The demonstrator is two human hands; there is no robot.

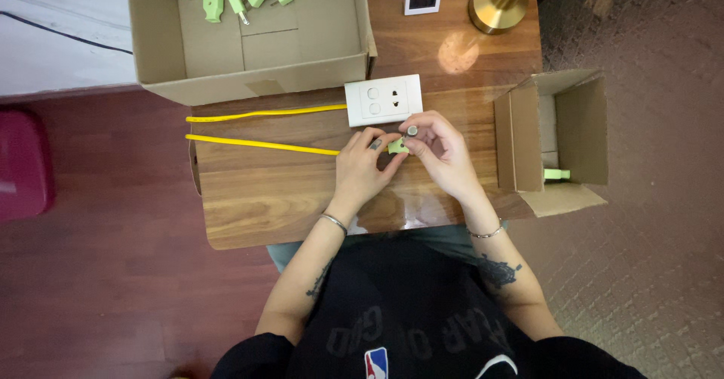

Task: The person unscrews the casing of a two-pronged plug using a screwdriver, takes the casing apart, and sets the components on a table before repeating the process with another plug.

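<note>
Green plug [397, 146], mostly hidden, pinched between left hand [363, 165] and right hand [440, 150] fingers

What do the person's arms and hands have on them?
Both arms are bare up to short black sleeves. The left hand has a thin silver bangle on its wrist, and a dark tattoo runs along that forearm. The right hand has a thin bracelet on its wrist, with a bigger dark tattoo just below it.
</note>
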